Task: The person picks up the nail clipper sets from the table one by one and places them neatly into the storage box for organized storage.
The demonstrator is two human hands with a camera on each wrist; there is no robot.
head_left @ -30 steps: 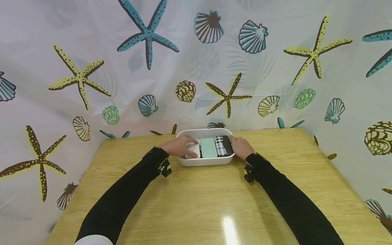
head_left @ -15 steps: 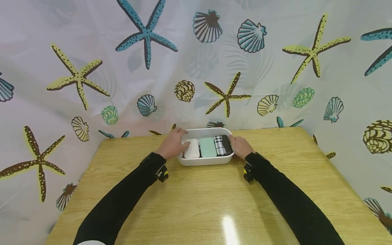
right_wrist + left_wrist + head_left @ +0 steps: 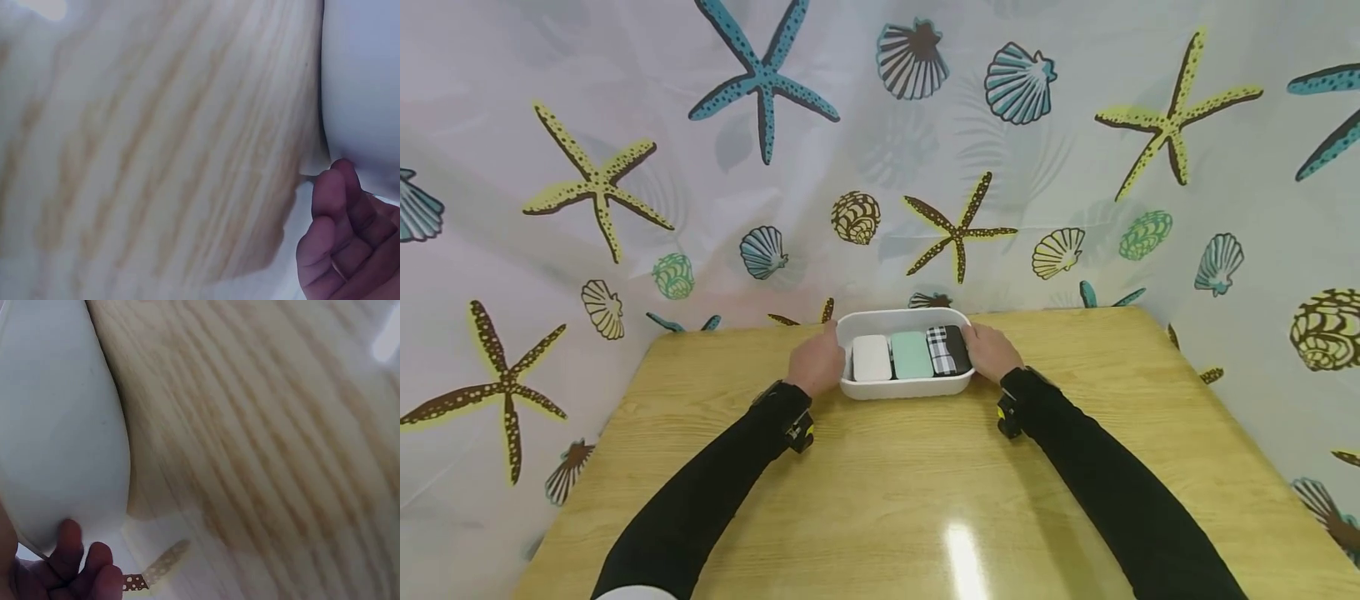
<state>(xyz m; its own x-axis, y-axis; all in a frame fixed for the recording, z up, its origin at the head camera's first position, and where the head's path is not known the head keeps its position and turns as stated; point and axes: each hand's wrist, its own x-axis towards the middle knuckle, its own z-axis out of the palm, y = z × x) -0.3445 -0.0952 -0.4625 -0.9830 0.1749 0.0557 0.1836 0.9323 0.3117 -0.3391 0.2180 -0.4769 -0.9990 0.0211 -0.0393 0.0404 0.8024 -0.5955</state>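
A white oval-ended tub [image 3: 907, 389] stands near the back of the table. Three rounded, folded-looking bundles lie side by side in it: an off-white one [image 3: 872, 358], a mint green one [image 3: 912, 355] and a black one with black-and-white checks [image 3: 948, 350]. My left hand [image 3: 817, 362] grips the tub's left end; in the left wrist view its curled fingers [image 3: 70, 540] meet the outer wall. At the opposite end my right hand [image 3: 992, 353] holds the rim, its fingertips [image 3: 342, 172] against the outside in the right wrist view.
The tub rests on a wooden table [image 3: 880, 492], whose back edge runs just behind it. A curtain [image 3: 850, 150] printed with starfish and shells hangs behind the table and along both sides. Light glares off the table's front.
My left hand has moved off the off-white bundle, out to the left, and taken hold of the tub's left end. My right hand has stayed on the right end.
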